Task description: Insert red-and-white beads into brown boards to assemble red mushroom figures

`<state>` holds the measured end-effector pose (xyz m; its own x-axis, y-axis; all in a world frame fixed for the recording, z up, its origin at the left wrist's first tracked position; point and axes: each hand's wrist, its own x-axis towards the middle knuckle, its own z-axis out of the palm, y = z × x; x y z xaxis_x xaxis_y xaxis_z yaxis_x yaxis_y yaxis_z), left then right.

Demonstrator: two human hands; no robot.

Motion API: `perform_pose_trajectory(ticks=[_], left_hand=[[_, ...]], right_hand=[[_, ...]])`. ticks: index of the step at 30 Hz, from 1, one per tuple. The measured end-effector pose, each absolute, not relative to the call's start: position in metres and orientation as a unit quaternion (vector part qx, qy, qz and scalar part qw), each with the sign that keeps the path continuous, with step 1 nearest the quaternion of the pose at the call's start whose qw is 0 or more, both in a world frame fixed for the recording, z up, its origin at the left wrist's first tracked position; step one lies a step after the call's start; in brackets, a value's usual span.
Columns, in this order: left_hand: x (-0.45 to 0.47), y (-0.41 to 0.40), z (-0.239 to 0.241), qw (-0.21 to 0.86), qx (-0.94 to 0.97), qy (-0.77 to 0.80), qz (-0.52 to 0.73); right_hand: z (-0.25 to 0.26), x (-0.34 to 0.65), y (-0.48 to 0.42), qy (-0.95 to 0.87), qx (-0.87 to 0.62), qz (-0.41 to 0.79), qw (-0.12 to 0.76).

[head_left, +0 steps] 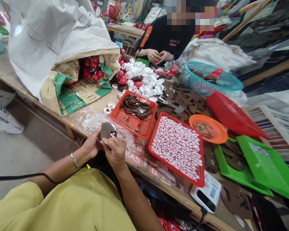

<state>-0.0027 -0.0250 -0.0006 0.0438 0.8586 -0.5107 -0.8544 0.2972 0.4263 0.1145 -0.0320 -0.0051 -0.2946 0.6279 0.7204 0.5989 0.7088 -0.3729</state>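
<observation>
My left hand [93, 143] is wrapped round the left side of a glossy dark brown, rounded plastic part [107, 128], held up over the table's near edge. Small white-and-red pieces [112, 134] show in an opening on its face. My right hand [116, 150] is closed, its thumb and fingertips pressed against the lower right of the same part; whether a small piece is also between them is hidden. Just beyond lies a red basket [144, 136] with thin brown plastic pieces [136, 106]. To the right, a red tray [175, 166] is full of small white-and-red pieces [177, 144].
A large white sack [60, 35] with red parts inside lies at the left. White and red rounded parts [144, 77] are heaped behind the basket. An orange plate [221, 136], green trays [267, 163], a blue basket [214, 88] and a white device [208, 189] stand rightward. A co-worker's hands [160, 57] are across the table.
</observation>
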Motion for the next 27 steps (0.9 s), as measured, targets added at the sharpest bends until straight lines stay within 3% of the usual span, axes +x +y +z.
perform_pose_trajectory(ticks=[14,20,23,27], left_hand=[[-0.01,-0.022,-0.002,0.734,-0.019,0.395,0.553],[-0.013,-0.016,0.001,0.733,0.017,0.381,0.564],[-0.01,-0.018,0.006,0.701,0.044,0.372,0.607],[0.001,-0.034,0.007,0.65,0.094,0.344,0.671]], right_hand=[[-0.002,0.129,-0.035,-0.843,-0.385,0.064,0.37],[-0.001,0.153,-0.037,-0.669,-0.483,0.205,0.526],[-0.01,0.149,-0.041,-0.564,-0.524,0.389,0.506],[-0.02,0.119,-0.049,-0.422,-0.44,0.633,0.477]])
